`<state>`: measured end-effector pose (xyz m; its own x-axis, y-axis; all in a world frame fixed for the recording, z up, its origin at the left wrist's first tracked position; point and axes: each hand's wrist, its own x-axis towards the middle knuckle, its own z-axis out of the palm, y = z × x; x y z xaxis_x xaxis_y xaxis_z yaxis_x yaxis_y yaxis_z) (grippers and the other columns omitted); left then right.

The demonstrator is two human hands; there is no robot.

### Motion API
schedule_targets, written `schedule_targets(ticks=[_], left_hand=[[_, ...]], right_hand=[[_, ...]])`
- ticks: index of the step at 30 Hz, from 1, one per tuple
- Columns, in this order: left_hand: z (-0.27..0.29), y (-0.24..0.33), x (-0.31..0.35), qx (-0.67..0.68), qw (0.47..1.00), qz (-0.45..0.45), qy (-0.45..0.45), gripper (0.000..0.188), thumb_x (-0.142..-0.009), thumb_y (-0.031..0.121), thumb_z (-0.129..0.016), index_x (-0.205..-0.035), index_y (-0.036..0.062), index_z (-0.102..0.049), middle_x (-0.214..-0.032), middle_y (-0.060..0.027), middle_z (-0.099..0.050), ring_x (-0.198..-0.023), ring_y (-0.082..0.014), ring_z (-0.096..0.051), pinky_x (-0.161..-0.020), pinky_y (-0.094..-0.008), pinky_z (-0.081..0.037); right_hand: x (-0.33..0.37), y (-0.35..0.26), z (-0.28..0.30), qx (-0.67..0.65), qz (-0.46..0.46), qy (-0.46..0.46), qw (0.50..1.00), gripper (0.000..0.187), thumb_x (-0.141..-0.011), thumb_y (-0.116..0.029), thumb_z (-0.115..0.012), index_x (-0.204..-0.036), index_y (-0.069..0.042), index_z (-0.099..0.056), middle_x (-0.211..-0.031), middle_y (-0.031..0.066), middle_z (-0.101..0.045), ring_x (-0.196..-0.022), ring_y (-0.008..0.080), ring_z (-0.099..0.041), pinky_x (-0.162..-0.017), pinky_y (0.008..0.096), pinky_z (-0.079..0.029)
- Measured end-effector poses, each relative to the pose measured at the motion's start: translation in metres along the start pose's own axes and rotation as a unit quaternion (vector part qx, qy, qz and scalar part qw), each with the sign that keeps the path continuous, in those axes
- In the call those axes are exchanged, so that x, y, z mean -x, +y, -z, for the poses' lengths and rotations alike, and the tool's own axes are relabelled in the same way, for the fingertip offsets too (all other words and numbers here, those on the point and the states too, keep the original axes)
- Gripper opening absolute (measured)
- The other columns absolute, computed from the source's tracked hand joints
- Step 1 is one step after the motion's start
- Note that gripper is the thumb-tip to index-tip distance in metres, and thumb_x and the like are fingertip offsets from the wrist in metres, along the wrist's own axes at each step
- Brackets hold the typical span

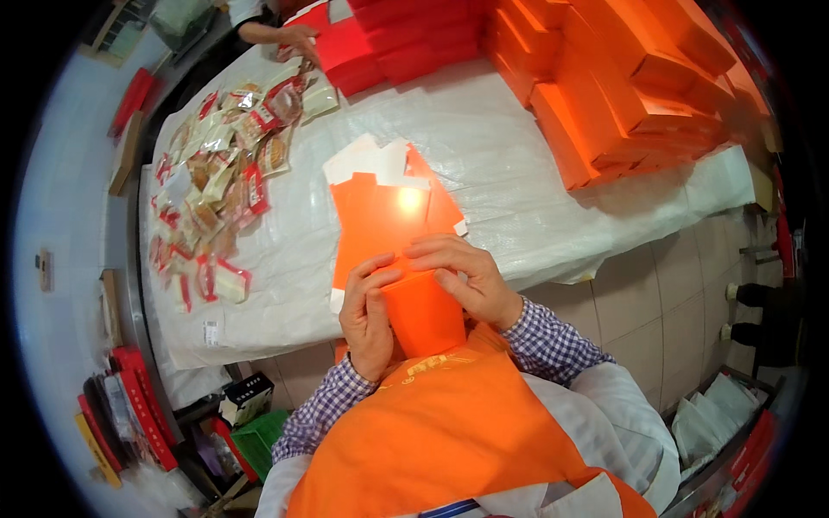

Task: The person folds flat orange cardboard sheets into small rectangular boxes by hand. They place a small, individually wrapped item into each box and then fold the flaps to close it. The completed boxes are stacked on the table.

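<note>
A big heap of wrapped snacks (220,168) lies on the left, on the white plastic sheet (285,293) that covers the worktop. Past the heap, another person's hand (298,39) is at the pile of red boxes (345,60).

Next comes the left hand (368,326) of the person in the checked sleeves. Its fingers curl and grip the left side of an orange card box (427,321). Flat orange card sheets (380,224) with white flaps lie just past the fingers.

The orange card box is right in front of the person's chest, at the near edge of the worktop. I can't tell if it is all folded yet. The right hand (465,272) holds its top right part, with the fingers bent over the far edge and the thumb on the near side.

It looks like folding work. I think the left hand should keep the side still while the right one bends each flap right on its line. Press gently, because thin card may dent or crease in the wrong place. Good square corners should help it stack neatly.

Far to the right stands a tall stack of orange boxes (604,104).
</note>
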<state>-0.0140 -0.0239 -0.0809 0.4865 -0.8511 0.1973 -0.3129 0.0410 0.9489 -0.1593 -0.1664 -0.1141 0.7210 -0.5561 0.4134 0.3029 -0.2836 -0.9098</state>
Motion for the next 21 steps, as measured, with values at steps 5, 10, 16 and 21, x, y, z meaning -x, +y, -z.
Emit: schedule_targets(ticks=[5,10,16,21], left_hand=[[-0.036,0.005,-0.002,-0.003,1.0,-0.017,-0.01,0.025,-0.092,-0.002,-0.059,-0.116,0.0051,-0.063,-0.142,-0.0162,-0.049,-0.134,-0.0299,-0.047,-0.11,-0.0413,-0.04],[-0.072,0.011,-0.012,-0.001,1.0,-0.027,0.005,0.039,-0.086,-0.004,-0.058,-0.123,0.0055,-0.053,-0.15,-0.0196,-0.04,-0.141,-0.0354,-0.039,-0.117,-0.0466,-0.031],[-0.081,0.015,-0.02,-0.025,0.999,0.016,0.015,0.044,-0.087,-0.001,-0.063,-0.128,0.0043,-0.048,-0.153,-0.0201,-0.035,-0.143,-0.036,-0.034,-0.118,-0.0468,-0.03],[-0.055,0.003,-0.018,-0.009,0.991,0.037,0.125,0.041,-0.092,0.002,-0.06,-0.131,0.0053,-0.046,-0.155,-0.0196,-0.037,-0.144,-0.0328,-0.035,-0.119,-0.0439,-0.028]], right_hand=[[0.004,-0.002,0.022,0.023,-0.015,0.024,0.999,0.025,-0.091,-0.001,-0.055,-0.111,-0.004,-0.07,-0.134,0.0164,-0.062,-0.126,0.0318,-0.057,-0.106,0.0395,-0.045],[0.006,-0.011,0.044,0.019,-0.059,0.045,0.997,0.026,-0.09,0.0,-0.055,-0.113,-0.003,-0.068,-0.138,0.0188,-0.058,-0.13,0.0332,-0.055,-0.108,0.0396,-0.044],[0.001,-0.009,0.04,0.062,-0.075,0.079,0.992,0.055,-0.093,-0.005,-0.054,-0.146,0.0,-0.04,-0.153,0.0222,-0.039,-0.142,0.0343,-0.04,-0.115,0.0416,-0.035],[0.03,0.001,0.005,0.016,-0.159,-0.004,0.987,0.074,-0.096,-0.009,-0.051,-0.159,0.003,-0.014,-0.161,0.0239,-0.027,-0.149,0.0372,-0.029,-0.123,0.0429,-0.02]])
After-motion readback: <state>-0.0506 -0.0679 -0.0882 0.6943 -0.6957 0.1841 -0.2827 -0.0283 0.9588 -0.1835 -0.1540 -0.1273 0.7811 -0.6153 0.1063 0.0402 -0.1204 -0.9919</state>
